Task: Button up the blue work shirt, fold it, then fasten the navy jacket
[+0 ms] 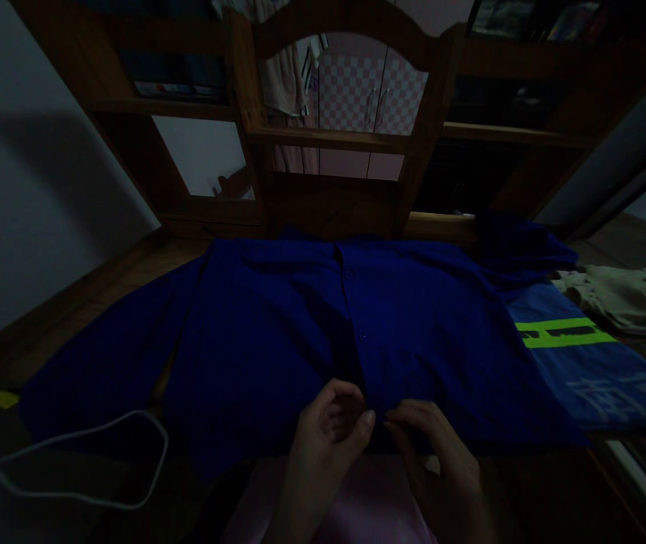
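Note:
A dark blue buttoned shirt [277, 325] lies spread out, its sleeves reaching to either side. Along its front opening, two buttons show, one near the top and a lower button [362, 335]. Down at the near end of that opening, my left hand [337, 431] pinches the cloth edge between thumb and fingers. Close beside it on the right, my right hand [433, 438] also pinches the shirt's edge with thumb and fingertips. The small piece between the two hands is too dark to make out.
A wooden shelf unit with a mirror [350, 91] stands behind. On the right lie a blue plastic package [595, 385] with a bright yellow-green band and folded beige cloth [629, 295]. A white cable [73, 434] loops over the left sleeve. A wall [39, 174] rises at left.

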Motion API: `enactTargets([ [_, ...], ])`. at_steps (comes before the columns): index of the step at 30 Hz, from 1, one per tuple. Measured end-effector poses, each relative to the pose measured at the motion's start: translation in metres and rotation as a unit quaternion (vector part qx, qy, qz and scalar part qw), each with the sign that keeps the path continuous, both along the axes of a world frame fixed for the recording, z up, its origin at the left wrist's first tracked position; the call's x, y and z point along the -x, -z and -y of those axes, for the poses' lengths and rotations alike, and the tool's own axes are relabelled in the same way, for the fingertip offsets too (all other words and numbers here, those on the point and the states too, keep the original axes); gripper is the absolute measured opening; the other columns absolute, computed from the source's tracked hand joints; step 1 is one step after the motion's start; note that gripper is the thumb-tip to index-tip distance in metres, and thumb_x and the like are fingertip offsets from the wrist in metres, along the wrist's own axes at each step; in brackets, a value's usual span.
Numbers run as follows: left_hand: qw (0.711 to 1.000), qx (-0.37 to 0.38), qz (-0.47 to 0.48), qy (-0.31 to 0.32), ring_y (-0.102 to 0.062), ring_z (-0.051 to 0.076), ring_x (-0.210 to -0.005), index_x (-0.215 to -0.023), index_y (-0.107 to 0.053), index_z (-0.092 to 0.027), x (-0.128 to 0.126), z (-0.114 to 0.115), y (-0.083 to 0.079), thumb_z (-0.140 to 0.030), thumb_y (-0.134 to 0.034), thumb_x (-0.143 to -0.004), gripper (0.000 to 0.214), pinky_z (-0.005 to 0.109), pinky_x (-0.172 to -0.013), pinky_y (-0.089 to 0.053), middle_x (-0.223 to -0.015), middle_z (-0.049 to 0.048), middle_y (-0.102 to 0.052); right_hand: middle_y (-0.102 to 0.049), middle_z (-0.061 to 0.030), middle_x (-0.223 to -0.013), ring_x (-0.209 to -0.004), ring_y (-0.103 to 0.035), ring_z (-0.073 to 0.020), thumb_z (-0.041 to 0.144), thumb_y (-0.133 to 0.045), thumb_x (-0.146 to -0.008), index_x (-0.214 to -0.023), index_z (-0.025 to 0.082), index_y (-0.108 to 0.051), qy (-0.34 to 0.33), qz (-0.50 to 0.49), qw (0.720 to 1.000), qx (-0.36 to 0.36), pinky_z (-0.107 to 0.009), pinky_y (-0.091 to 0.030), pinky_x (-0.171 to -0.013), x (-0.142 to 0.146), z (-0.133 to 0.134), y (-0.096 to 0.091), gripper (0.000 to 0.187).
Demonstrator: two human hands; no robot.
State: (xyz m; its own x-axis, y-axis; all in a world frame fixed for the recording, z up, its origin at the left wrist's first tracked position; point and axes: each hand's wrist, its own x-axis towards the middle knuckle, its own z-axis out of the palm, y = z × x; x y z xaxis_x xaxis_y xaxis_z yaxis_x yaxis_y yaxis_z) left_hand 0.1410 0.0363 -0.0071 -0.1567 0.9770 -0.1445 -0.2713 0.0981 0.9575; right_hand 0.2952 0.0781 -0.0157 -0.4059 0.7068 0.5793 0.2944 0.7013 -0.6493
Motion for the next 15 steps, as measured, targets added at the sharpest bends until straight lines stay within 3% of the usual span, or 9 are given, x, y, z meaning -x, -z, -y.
enactTargets([
  [15,1.000,0.005,-0.023,0.008,-0.060,0.019,-0.091,-0.096,-0.057,-0.015,-0.006,0.002,-0.009,-0.032,-0.060,-0.088,0.018,0.024,-0.080,-0.047,-0.093,0.0065,-0.062,-0.060,-0.0067,-0.091,-0.086,-0.060,-0.0143,0.003,-0.055,-0.086,-0.104,0.016,-0.054,0.073,0.037,0.991,-0.109,-0.025,-0.048,-0.073,0.000,0.006,0.012,0.021],
])
